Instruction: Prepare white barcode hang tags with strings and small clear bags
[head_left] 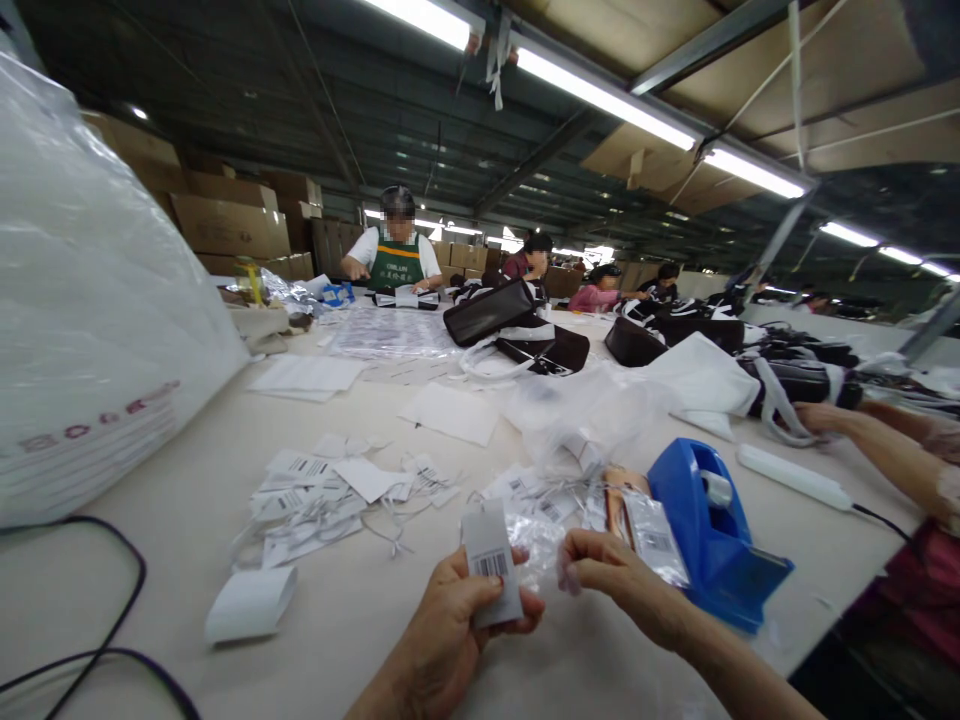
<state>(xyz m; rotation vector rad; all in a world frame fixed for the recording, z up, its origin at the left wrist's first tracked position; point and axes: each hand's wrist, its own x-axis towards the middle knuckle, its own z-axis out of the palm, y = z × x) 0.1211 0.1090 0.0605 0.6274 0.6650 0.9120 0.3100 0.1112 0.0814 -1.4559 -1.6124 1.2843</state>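
Observation:
My left hand (454, 635) is closed on a white hang tag (487, 540), its printed barcode facing up. Just to the right, my right hand (619, 575) has its fingers pinched at the edge of a small clear plastic bag (536, 550). Part of that bag lies behind the tag and my left fingers. Beyond my hands is a loose heap of white tags (307, 490) with strings. A blue tape dispenser (694, 530) stands right of my right hand, with a brown item and a clear packet (654, 535) beside it.
At left bulges a big white plastic sack (97, 330), with a black cable (124, 620) below. Dark handbags (517, 330) lie farther back. At right, another person's arm (877, 440) reaches over the table near a white wand-like tool (795, 478). Several co-workers sit or stand behind.

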